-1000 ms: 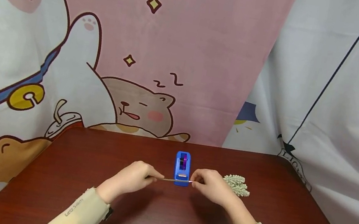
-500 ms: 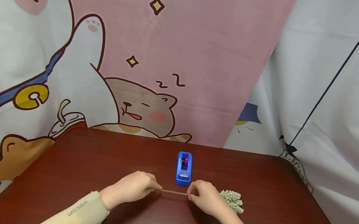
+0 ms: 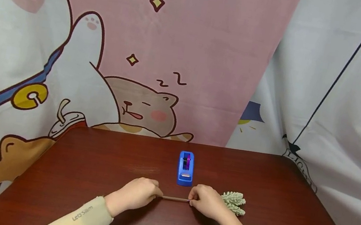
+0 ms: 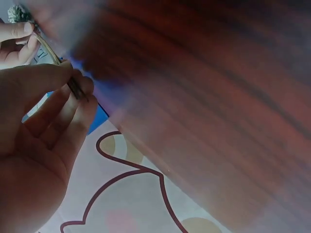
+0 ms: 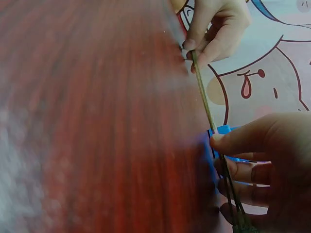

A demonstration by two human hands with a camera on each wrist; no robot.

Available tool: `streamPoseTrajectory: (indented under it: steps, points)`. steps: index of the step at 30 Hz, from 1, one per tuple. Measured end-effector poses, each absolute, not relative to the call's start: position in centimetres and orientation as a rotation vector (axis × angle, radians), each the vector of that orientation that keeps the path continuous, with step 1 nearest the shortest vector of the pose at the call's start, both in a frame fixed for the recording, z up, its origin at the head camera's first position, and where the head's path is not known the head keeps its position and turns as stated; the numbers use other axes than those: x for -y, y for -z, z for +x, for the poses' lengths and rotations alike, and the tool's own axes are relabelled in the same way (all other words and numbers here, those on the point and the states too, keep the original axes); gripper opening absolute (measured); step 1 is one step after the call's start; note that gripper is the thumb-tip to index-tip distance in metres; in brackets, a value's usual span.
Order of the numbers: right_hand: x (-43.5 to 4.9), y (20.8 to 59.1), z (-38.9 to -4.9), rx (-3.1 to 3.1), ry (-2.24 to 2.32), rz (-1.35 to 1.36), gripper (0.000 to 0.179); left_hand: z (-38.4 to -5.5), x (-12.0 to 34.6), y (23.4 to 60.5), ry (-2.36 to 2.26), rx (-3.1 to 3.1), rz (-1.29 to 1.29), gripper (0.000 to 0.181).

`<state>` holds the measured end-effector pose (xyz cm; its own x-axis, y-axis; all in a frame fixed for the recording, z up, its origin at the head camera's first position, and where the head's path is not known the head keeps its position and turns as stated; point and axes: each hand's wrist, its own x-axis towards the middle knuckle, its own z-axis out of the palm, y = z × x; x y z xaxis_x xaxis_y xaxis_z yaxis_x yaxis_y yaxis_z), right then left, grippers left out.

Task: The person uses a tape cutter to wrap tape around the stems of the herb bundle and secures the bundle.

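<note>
Several thin brownish-green stems (image 3: 175, 199) run level between the two hands, bearing pale green flower heads (image 3: 234, 203) beyond the right hand. My left hand (image 3: 138, 195) pinches the stems near their cut ends, which stick out past its fingertips in the left wrist view. The right hand (image 3: 207, 202) pinches them between thumb and fingers closer to the flowers; in the right wrist view the stems (image 5: 204, 97) fan apart slightly below that thumb. Just behind the stems stands a blue tape dispenser (image 3: 185, 169) with a purple roll core.
The dark red-brown table (image 3: 97, 154) extends around the hands. A cartoon-printed cloth (image 3: 214, 74) hangs behind its far edge, and a pale grey cloth (image 3: 346, 125) hangs along the right.
Both hands have moved toward the person with the stems, which lay in front of the dispenser's near end and now sit clear of it. The flower heads have moved along.
</note>
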<state>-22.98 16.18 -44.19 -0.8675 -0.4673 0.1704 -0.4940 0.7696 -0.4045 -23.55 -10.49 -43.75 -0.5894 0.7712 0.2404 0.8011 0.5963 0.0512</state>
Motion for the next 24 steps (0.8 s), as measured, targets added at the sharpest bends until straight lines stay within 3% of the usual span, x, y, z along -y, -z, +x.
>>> streamPoseTrajectory:
  steps: [24]
  points:
    - [-16.16,44.14,-22.71,2.903,-0.747,0.811,0.013,-22.56,10.70,43.54,0.268,2.670,-1.315,0.019]
